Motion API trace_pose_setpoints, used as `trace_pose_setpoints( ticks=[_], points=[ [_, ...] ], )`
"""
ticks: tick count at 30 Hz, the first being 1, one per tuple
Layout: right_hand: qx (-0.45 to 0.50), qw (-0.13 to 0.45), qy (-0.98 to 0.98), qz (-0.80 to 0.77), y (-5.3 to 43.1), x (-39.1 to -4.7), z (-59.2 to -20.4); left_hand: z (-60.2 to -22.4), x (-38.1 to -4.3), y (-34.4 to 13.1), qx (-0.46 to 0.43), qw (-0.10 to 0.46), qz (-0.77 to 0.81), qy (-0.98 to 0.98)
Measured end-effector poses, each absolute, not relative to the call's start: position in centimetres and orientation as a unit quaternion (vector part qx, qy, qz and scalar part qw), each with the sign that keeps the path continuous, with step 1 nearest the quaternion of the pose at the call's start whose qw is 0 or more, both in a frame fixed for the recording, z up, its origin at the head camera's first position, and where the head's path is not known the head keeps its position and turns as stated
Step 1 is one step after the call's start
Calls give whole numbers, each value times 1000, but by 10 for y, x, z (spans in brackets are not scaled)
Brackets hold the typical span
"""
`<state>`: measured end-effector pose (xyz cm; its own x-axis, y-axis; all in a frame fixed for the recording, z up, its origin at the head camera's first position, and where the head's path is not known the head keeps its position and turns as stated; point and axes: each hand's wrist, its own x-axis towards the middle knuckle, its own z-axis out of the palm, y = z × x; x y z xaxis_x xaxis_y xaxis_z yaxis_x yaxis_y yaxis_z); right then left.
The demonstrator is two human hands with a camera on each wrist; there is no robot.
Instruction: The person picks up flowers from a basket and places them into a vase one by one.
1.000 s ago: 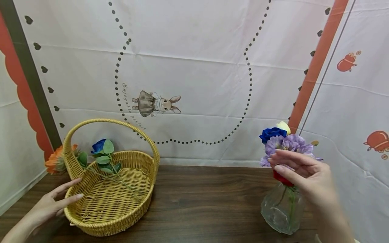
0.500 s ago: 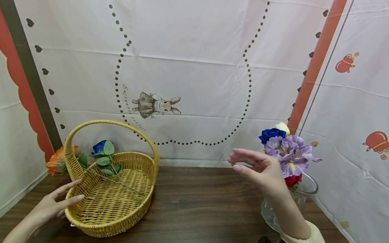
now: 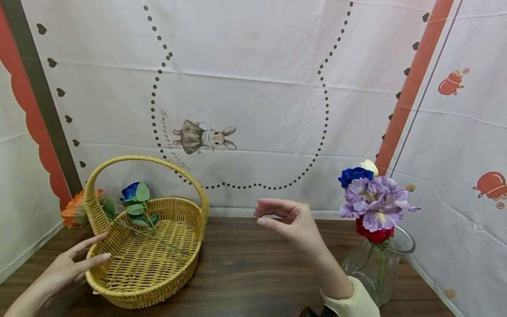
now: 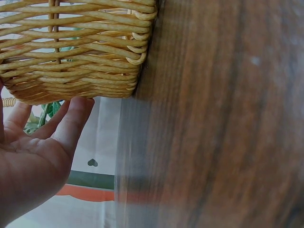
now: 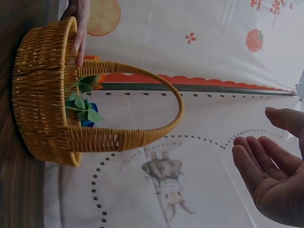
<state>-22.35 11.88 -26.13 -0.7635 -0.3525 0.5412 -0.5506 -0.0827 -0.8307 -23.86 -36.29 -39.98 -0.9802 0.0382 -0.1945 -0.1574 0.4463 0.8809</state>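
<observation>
My left hand holds the near left rim of a yellow wicker basket, with digits over the rim and other fingertips against the outer wall in the left wrist view. Inside the basket lies a blue artificial rose with green leaves; an orange flower hangs out past the left side. My right hand is in the air between basket and vase, fingers loosely bent, holding nothing. A clear glass vase on the right holds a purple flower, a red one, a blue rose and a pale yellow bloom.
The dark wooden table runs back to a white cloth backdrop printed with a rabbit. A tall arched handle spans the basket. My right sleeve is in front of part of the vase.
My right hand has moved left, away from the flowers in the vase, towards the basket, uncovering the purple and red blooms. My left hand and the basket have stayed in place.
</observation>
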Motion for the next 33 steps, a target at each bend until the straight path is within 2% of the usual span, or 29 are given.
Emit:
trace_pose_setpoints(
  ticks=[6, 15, 33],
  points=[
    [355, 62, -664, 655, 98, -236, -271, -401, -239, -364, -30, 92, 536, 839],
    [332, 30, -670, 663, 65, -249, -286, -400, -239, -363, -40, 91, 532, 841],
    [337, -5, -674, 658, 8, -259, -308, -397, -240, -359, -59, 93, 506, 855]
  ],
)
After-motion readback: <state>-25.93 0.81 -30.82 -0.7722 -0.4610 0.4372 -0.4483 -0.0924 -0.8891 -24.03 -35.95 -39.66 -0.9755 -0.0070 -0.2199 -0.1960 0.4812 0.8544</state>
